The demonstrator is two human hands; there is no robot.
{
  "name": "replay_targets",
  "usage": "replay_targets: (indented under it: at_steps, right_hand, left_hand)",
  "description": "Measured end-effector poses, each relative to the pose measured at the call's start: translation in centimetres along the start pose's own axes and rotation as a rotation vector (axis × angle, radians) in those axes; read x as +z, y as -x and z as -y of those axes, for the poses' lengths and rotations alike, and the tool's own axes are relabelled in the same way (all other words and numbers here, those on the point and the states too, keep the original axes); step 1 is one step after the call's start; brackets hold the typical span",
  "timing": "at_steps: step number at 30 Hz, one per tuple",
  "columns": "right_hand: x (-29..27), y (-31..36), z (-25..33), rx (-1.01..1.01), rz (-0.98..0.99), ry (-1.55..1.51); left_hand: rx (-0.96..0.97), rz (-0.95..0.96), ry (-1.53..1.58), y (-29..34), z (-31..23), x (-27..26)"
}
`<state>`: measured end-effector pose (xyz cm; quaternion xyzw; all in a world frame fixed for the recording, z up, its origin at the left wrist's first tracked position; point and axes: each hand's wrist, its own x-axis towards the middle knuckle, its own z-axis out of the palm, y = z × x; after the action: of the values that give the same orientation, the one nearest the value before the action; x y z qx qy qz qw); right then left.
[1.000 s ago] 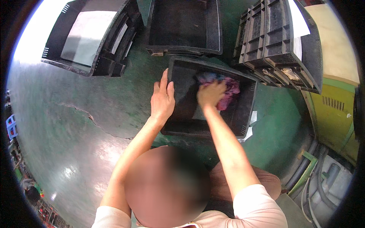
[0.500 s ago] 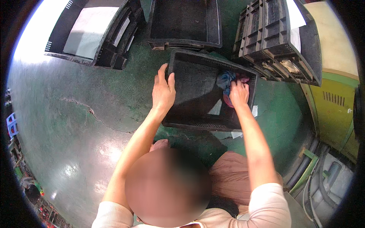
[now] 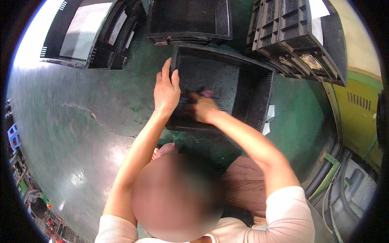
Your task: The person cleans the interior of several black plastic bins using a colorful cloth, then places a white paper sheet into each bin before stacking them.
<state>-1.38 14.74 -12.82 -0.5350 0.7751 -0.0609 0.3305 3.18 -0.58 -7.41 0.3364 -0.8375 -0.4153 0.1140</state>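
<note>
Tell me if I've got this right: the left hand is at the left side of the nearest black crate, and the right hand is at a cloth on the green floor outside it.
Not quite: the head view shows the right hand and the blurred cloth inside the nearest black crate. The left hand is indeed at its left side.

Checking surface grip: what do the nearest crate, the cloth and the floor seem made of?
Nearest crate: likely moulded plastic, matte black, perforated edges.
Cloth: possibly fabric, from its uneven pinkish outline; blur hides weave and finish.
Floor: probably painted concrete, glossy green, cracked, reflecting light.
</note>
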Motion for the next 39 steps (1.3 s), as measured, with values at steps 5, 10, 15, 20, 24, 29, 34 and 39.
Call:
replay_targets:
  at_steps: [5, 10, 15, 20, 24, 29, 34, 39]
  right_hand:
    - [-2.6, -0.9, 0.8, -0.244, -0.143, 0.025]
    - [-4.7, 6.7, -10.3, 0.472, -0.341, 0.076]
    - [-3.1, 0.0, -7.1, 1.031, -0.524, 0.139]
    - [-1.8, -5.5, -1.7, 0.822, -0.558, 0.168]
    - [-2.6, -7.9, -0.1, 0.634, -0.544, 0.13]
    - [-3.8, -8.3, -0.3, 0.446, -0.397, 0.157]
    - [-3.5, -6.3, -0.5, 0.298, -0.272, 0.271]
    - [-2.7, -2.2, 4.1, 0.028, 0.258, 0.327]
  left_hand:
    - [0.007, -0.003, -0.037, 0.3, 1.2, -0.3]
    - [-0.068, 0.088, 0.074, 0.2, -0.5, -0.7]
    - [-0.077, 0.097, 0.063, 0.1, -0.5, 0.0]
    - [-0.033, 0.076, 0.067, 0.2, 0.0, 0.2]
    - [-0.005, 0.069, 0.064, 0.0, 0.3, 0.8]
    - [0.015, 0.059, 0.076, -0.1, 0.4, 0.7]
    - [0.007, 0.053, 0.061, -0.2, 0.6, 1.1]
    - [-0.008, 0.036, 0.062, 0.0, -0.1, 0.9]
